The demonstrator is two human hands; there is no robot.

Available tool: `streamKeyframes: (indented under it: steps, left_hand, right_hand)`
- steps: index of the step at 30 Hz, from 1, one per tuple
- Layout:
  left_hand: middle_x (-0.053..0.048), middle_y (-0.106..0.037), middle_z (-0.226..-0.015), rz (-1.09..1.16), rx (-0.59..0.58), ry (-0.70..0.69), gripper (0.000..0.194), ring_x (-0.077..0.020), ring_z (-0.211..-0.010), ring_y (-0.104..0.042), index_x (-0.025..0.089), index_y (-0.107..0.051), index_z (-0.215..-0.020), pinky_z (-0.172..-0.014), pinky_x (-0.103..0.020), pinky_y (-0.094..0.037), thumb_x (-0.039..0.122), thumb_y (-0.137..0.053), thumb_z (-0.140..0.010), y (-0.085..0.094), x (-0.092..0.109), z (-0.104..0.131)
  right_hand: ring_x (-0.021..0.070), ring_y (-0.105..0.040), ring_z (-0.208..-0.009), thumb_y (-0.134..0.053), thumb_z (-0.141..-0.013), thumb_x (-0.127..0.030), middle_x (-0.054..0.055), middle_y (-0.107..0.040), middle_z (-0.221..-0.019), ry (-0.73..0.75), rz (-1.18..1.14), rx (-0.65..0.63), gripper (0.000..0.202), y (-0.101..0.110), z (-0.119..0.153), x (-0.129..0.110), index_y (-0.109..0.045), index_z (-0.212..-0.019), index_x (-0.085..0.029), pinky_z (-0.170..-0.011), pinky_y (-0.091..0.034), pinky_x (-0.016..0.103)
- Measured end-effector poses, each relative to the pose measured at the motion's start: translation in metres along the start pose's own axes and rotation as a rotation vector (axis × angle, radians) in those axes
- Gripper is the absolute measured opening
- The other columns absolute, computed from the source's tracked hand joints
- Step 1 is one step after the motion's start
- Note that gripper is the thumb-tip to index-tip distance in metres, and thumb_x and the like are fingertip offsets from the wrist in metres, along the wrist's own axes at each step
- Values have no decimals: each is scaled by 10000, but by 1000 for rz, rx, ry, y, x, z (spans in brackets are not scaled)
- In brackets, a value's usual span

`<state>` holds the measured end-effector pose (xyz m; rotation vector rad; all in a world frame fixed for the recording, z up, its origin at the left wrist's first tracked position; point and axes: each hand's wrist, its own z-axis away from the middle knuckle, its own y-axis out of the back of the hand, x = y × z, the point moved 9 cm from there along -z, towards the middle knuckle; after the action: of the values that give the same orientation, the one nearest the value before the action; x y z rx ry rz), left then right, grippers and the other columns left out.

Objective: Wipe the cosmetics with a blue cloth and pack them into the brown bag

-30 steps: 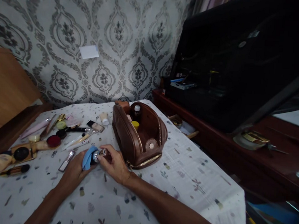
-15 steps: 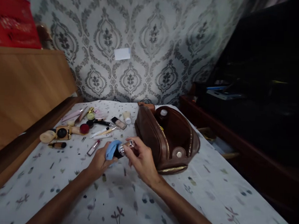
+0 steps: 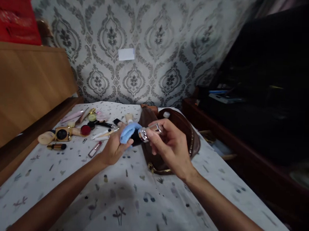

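My left hand [image 3: 115, 146] grips a blue cloth [image 3: 129, 131] wrapped partly around a dark bottle [image 3: 136, 138]. At the bottle's silver collar [image 3: 143, 134], my right hand [image 3: 172, 144] pinches a shiny silver cap [image 3: 155, 129] between thumb and fingers. Whether cap and collar touch is hard to tell. Both hands are raised in front of the open brown bag [image 3: 194, 142], which they partly hide. A white-capped item [image 3: 166, 114] shows inside the bag.
Makeup lies spread on the patterned cloth at the left, including a red compact [image 3: 85, 130], a lip gloss tube [image 3: 95, 149] and a brush [image 3: 56, 146]. A wooden panel [image 3: 27, 93] borders the left side; an open drawer [image 3: 220, 147] is at the right.
Both hands have risen and moved right with the cloth, bottle and cap, now covering more of the bag. The view has shifted slightly.
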<state>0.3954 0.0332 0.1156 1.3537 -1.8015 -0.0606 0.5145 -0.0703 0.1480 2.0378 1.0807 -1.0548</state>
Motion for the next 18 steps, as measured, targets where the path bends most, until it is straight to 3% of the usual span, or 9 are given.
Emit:
streamKeyframes:
  steps: [3,5,8,11,15,18]
  left_hand:
    - [-78,-677,-972,73,41,-59,575,-224,-974,-630,158,-633,-1092,-975,-361,-462,634,-334,-970,-3,20,-29]
    - [-70,-679,-956,119,47,-76,612,-207,-965,-628,158,-653,-1030,-985,-344,-457,649,-294,-973,-9,31,-50]
    - [-21,-636,-766,162,20,-61,619,-163,-753,-599,174,-644,-896,-795,-280,-504,665,-273,-968,-23,41,-78]
    - [27,-501,-593,133,-1,-9,563,-132,-576,-493,191,-572,-750,-604,-242,-449,624,-292,-975,-36,41,-103]
    - [33,-465,-614,-153,-50,-47,333,-125,-602,-471,196,-487,-648,-621,-238,-405,415,-474,-898,-51,38,-137]
    - [4,-594,-743,-408,-280,-149,87,-162,-719,-549,183,-598,-759,-710,-256,-426,221,-523,-737,-83,30,-156]
  right_hand:
    - [70,-494,-428,-661,-847,-562,-51,-542,-619,47,46,49,369,23,-12,-23,-564,-860,-206,-391,-395,192]
    - [62,-495,-432,-655,-843,-573,-54,-550,-621,71,93,84,384,39,-20,-35,-560,-851,-200,-398,-381,182]
    - [60,-517,-475,-644,-849,-576,-57,-553,-631,96,175,129,393,62,-26,-45,-563,-853,-192,-441,-388,176]
    - [62,-523,-520,-638,-853,-572,-59,-543,-636,120,239,171,392,85,-28,-48,-565,-861,-188,-480,-387,176]
    - [62,-485,-524,-617,-875,-556,-59,-525,-636,127,331,205,374,113,-27,-39,-554,-870,-187,-486,-352,180]
    - [78,-471,-570,-614,-905,-471,-46,-514,-645,147,482,221,312,129,-29,-30,-543,-825,-178,-515,-333,198]
